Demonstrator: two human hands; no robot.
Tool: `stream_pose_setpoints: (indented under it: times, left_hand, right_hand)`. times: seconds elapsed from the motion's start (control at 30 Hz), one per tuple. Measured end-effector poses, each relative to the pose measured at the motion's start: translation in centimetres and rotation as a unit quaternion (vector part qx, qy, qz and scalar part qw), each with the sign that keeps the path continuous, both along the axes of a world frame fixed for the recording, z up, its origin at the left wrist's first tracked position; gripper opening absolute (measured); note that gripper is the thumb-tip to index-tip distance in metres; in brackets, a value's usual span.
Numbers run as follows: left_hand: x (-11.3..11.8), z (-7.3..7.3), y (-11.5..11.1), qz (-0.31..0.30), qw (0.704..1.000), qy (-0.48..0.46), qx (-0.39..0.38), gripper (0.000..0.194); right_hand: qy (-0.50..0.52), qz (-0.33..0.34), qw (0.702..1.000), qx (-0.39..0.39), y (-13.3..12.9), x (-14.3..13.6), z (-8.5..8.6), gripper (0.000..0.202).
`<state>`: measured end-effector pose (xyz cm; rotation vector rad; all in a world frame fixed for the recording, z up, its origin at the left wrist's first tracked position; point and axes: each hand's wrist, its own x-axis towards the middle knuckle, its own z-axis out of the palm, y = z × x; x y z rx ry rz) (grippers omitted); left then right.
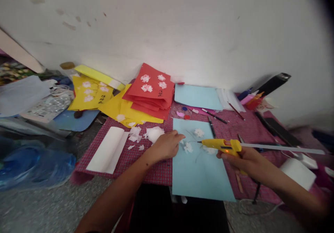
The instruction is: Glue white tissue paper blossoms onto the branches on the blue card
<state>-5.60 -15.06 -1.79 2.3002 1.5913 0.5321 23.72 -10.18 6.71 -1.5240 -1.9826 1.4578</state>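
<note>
My right hand (pixel 242 160) grips a yellow hot glue gun (pixel 221 144), its small light glowing orange and a long clear glue stick (pixel 281 148) poking out of the back. The nozzle points left, over a light blue sheet of paper (pixel 200 177) with thin drawn stems. White crumpled-paper flowers (pixel 199 133) lie on the sheet; one is partly hidden below the gun. My left hand (pixel 169 144) is at the sheet's left edge, fingers curled together by a whitish bit. Whether they hold it, I cannot make out.
Left of the sheet lie torn tissue scraps (pixel 135 134) and a folded white paper (pixel 106 149). Behind are red flower cards (pixel 151 94), yellow sheets (pixel 125 107) and another blue sheet (pixel 198 95). Pens (pixel 214 116) lie near the middle. A white box (pixel 297 174) stands right, with cables.
</note>
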Motion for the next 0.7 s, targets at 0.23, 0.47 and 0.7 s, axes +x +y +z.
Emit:
stream_pose_setpoints:
  times: [0.23, 0.47, 0.7]
  left_hand:
    - [0.1, 0.1, 0.4, -0.011, 1.0, 0.003, -0.002, 0.021]
    - [-0.1, -0.5, 0.8, -0.014, 0.999, -0.038, -0.005, 0.021]
    - [-0.4, -0.3, 1.0, -0.028, 0.998, -0.047, -0.019, 0.022]
  right_hand:
    - [0.057, -0.137, 0.989, -0.027, 0.2, 2.8, -0.8, 0.037]
    - [0.203, -0.275, 0.939, -0.047, 4.0, 7.7, -2.4, 0.023]
    - [0.231, -0.226, 0.938, -0.121, 8.8, 6.9, -5.5, 0.017]
